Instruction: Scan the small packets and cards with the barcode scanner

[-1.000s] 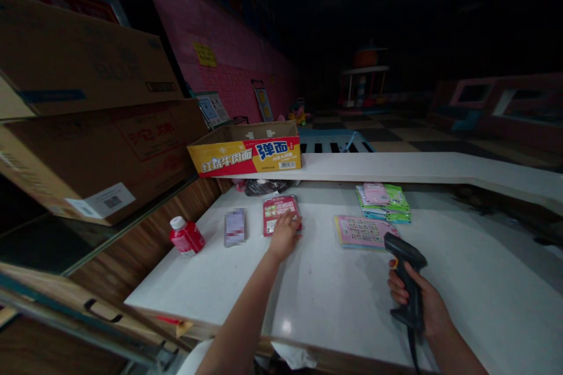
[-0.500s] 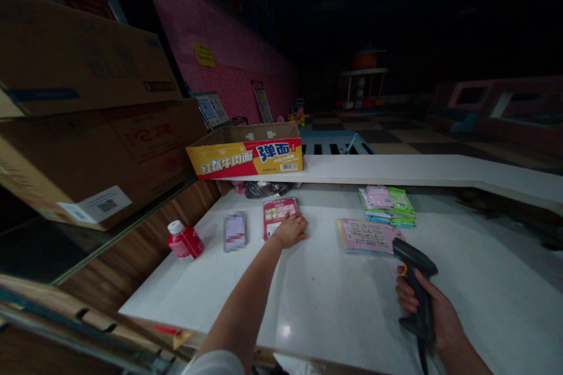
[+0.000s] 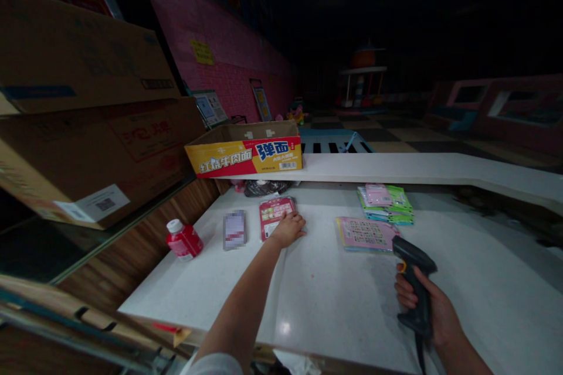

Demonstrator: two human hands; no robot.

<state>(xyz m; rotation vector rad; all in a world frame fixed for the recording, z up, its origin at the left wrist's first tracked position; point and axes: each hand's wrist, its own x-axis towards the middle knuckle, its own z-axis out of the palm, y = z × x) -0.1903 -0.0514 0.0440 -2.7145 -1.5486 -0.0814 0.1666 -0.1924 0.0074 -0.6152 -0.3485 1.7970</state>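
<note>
My left hand (image 3: 289, 230) lies over the right side of a flat red package (image 3: 273, 213) on the white counter, fingers stretched across its edge and the thumb side hidden from me. In my right hand (image 3: 433, 304) is a black barcode scanner (image 3: 416, 275), held by its grip with a cable running down. The scanner's head is close to the right end of a pink flat packet (image 3: 367, 233) printed with rows of small pictures. Behind that packet is a stack of green and pink packets (image 3: 387, 204).
A red bottle with a white cap (image 3: 183, 240) and a blurred-out phone-like item (image 3: 234, 229) stand left on the counter (image 3: 334, 304). An open noodle carton (image 3: 246, 158) sits on the raised ledge (image 3: 396, 167). Large cardboard boxes (image 3: 88, 152) are stacked at left.
The red package has slid slightly left and turned a little under my left hand. My right hand and the scanner have hardly moved.
</note>
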